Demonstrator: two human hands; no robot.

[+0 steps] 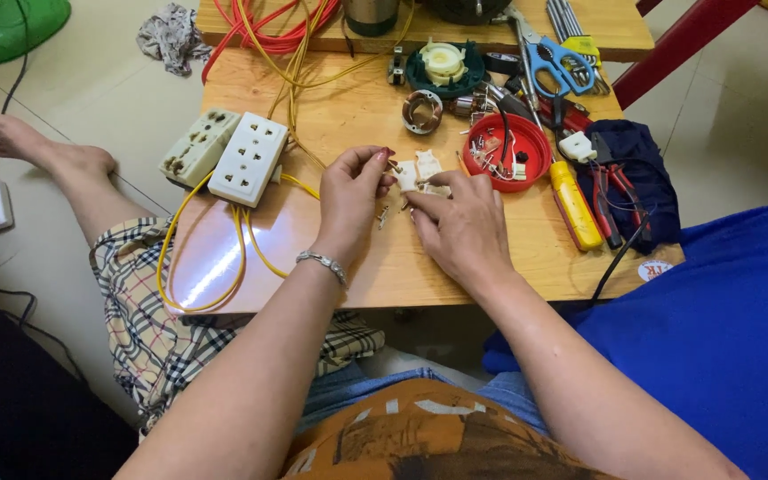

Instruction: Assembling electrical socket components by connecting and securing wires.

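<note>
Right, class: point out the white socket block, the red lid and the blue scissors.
White socket block (248,158), head view, middle of its face.
Red lid (537,140), head view, right rim.
Blue scissors (555,60), head view, handles.

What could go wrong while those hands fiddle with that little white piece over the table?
1. The left hand and right hand pinch a small white part above the wooden table; tiny metal bits beneath could roll off and get lost.
2. The yellow wires loop past the table edge, so a knee might snag them and drag the white socket block.
3. The red lid of small pieces sits close to the right hand and might tip.
</note>
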